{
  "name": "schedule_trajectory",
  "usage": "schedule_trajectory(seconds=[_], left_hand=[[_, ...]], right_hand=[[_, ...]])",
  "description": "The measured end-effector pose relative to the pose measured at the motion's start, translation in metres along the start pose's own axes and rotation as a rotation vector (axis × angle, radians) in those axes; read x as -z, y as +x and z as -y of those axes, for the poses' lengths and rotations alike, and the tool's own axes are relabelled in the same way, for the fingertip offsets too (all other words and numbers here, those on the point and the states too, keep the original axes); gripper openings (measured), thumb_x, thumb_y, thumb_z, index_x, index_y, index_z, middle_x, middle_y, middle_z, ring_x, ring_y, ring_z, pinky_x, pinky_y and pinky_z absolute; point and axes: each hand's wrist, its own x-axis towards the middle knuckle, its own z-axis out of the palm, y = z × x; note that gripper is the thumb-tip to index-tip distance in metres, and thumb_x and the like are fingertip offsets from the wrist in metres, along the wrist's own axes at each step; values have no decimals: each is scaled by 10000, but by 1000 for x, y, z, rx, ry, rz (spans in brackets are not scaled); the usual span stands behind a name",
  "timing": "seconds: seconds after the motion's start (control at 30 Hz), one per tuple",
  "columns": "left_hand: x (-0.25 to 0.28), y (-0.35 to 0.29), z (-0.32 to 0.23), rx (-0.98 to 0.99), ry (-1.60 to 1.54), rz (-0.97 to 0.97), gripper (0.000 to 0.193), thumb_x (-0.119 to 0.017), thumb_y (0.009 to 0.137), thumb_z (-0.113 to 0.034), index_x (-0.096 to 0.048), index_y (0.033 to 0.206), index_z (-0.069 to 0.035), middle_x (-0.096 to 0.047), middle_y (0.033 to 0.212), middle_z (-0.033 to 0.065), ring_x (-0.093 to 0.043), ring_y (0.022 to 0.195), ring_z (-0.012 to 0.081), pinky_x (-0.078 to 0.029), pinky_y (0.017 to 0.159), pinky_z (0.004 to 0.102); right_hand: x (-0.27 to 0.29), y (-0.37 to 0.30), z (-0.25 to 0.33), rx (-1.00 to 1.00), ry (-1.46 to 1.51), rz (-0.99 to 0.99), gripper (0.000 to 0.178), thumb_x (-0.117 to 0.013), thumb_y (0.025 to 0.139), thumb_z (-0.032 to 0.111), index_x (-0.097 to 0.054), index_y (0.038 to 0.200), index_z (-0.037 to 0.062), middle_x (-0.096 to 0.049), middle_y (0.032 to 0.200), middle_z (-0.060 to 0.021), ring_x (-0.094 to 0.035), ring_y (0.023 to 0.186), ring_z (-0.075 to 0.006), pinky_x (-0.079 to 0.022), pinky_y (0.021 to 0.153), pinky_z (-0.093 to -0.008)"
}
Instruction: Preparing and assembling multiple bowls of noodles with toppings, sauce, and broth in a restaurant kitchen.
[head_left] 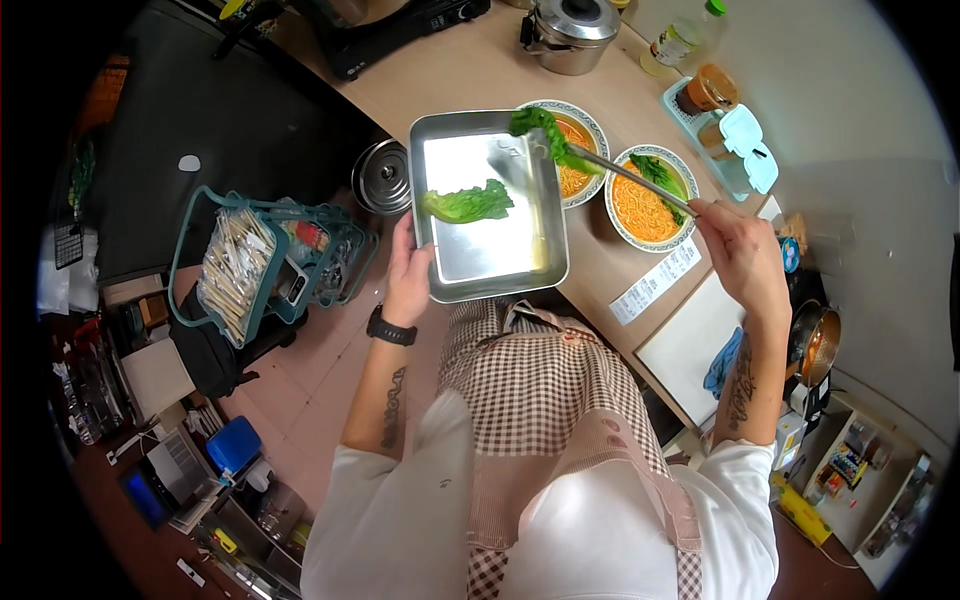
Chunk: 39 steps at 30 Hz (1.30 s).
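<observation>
My left hand grips a rectangular metal tray by its near left side. One green lettuce leaf lies inside the tray. In my right hand are long slim metal tongs, reaching left toward the tray. A second lettuce leaf hangs at their tip, over the tray's far right corner and the edge of a noodle bowl. The tray partly hides that bowl. Nearer to my right hand stands another bowl of orange noodles, with leafy greens along its far side.
A paper slip and a white board with a blue cloth lie on the counter's near right. A lidded pot, a portable stove and a light-blue basket stand farther back. A teal caddy of chopsticks is left.
</observation>
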Motion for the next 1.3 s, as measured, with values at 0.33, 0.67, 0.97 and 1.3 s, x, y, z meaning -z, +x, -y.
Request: schedule_trajectory(seconds=[0.33, 0.67, 0.97, 1.3], left_hand=[[57, -11, 1, 19, -56, -154, 546, -451, 950, -65, -313, 1475, -2, -516, 1346, 139, -504, 1198, 192, -395, 1043, 316], [46, -1, -3, 21, -27, -99, 546, -451, 954, -75, -318, 1479, -11, -489, 1384, 136, -483, 1231, 195, -378, 1060, 319], [36, 8, 1, 2, 6, -43, 553, -460, 949, -79, -309, 1475, 2, -504, 1372, 159, -497, 1234, 210, -398, 1052, 324], [15, 12, -8, 27, 3, 35, 601, -477, 939, -76, -288, 1504, 0, -484, 1409, 164, -496, 1245, 203, -405, 1046, 317]], right_hand=[[-89, 36, -14, -34, -98, 197, 204, -592, 912, 130, -716, 1059, 62, -700, 950, -163, -666, 846, -360, -539, 759, -438], [-98, 40, -10, -76, 8, 205, 233, -587, 916, 167, -704, 1071, 38, -704, 999, -190, -669, 904, -369, -529, 805, -446], [-92, 41, 18, -94, -6, -30, 245, -602, 900, 176, -681, 1115, 87, -700, 981, -145, -676, 839, -353, -536, 737, -448], [-116, 43, 38, 194, 88, 166, 261, -649, 877, 106, -684, 1131, 60, -692, 948, -118, -668, 830, -322, -541, 734, -408]])
